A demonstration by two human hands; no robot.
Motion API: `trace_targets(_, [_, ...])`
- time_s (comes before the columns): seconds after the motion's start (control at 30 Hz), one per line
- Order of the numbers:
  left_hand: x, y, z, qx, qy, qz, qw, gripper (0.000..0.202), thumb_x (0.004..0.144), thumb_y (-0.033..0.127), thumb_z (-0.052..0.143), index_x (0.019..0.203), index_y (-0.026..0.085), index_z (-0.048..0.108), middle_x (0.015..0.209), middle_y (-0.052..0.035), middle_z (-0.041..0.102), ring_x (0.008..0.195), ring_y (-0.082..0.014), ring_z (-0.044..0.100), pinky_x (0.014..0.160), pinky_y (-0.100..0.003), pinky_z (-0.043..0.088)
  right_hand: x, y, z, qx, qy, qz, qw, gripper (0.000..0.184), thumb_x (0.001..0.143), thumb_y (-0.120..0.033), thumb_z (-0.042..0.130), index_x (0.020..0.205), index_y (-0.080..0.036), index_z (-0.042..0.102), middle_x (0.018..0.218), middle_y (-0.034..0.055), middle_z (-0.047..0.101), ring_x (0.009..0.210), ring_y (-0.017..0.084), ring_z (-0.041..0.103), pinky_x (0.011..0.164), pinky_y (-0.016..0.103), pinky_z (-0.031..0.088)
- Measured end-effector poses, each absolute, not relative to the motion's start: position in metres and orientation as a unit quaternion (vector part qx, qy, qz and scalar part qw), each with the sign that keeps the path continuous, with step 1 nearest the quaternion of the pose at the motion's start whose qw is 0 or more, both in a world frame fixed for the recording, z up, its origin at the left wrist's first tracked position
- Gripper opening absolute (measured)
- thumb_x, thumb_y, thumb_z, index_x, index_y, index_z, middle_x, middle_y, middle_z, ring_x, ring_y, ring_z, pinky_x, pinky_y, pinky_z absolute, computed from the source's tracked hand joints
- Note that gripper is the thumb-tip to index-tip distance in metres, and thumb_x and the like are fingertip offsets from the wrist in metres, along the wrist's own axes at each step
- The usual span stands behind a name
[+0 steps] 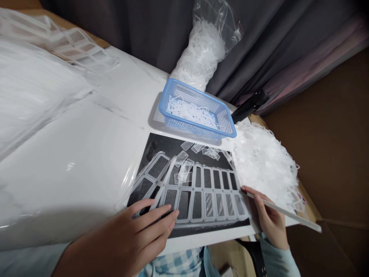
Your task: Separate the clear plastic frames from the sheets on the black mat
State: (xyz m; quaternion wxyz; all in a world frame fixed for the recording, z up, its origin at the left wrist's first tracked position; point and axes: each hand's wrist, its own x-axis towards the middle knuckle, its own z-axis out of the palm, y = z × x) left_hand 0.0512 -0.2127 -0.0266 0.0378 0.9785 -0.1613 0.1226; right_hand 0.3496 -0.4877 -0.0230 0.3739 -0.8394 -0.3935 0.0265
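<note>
1. Two hands work at the near edge of a white desk (127, 88).
2. Left hand (121, 234): open wide, fingers spread and resting on the near left part of a clear plastic frame (201, 222), without gripping it.
3. Right hand (268, 217): narrow pinch holding a white strip (300, 220), which points left toward the frame's right end and runs out past the desk's right edge.
4. The frame lies flat on a black mat (170, 144), near the mat's near edge. Loose clear rectangles (184, 171) lie toward the far edge, some on the frame.
5. The frame appears light, thin, springy and slippery; its outer rail seems the safest hold. Its narrow bars look easy to snap.
6. A blue basket (196, 92) of white plastic scraps (190, 111) stands beyond the mat. A white scrap heap (262, 165) lies at the right.
</note>
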Motion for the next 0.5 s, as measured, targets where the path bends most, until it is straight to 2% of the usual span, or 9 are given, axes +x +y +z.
trace_targets(0.13, [0.052,-0.213,-0.027,0.979,-0.163,0.121,0.035,0.040,0.097,0.047,0.050,0.128,0.025,0.063,0.144,0.0004,0.058,0.127,-0.0212,0.052,0.096,-0.038,0.042,0.348,-0.487,-0.022,-0.831,-0.435,0.006,0.347,0.026,0.100,-0.029,0.051,0.113,-0.023,0.073,0.115,0.0076,0.073,0.111,0.026,0.068,0.098,0.042,0.056])
trace_targets(0.37, [0.052,-0.213,-0.027,0.979,-0.161,0.120,0.041,0.040,0.096,0.047,0.052,0.127,0.026,0.063,0.143,-0.0002,0.058,0.127,-0.0211,0.051,0.098,-0.036,0.041,0.341,-0.479,-0.020,-0.805,-0.533,-0.082,0.248,0.027,0.097,-0.017,0.053,0.118,-0.025,0.068,0.115,0.0063,0.072,0.106,0.024,0.068,0.096,0.038,0.054])
trace_targets(0.5, [0.052,-0.213,-0.026,0.978,-0.159,0.132,0.036,0.037,0.097,0.045,0.051,0.125,0.026,0.065,0.142,0.0008,0.060,0.125,-0.0209,0.052,0.097,-0.038,0.041,0.347,-0.477,-0.018,-0.809,-0.521,-0.137,0.237,0.027,0.099,-0.018,0.050,0.119,-0.023,0.067,0.112,0.0089,0.072,0.103,0.024,0.067,0.093,0.040,0.054])
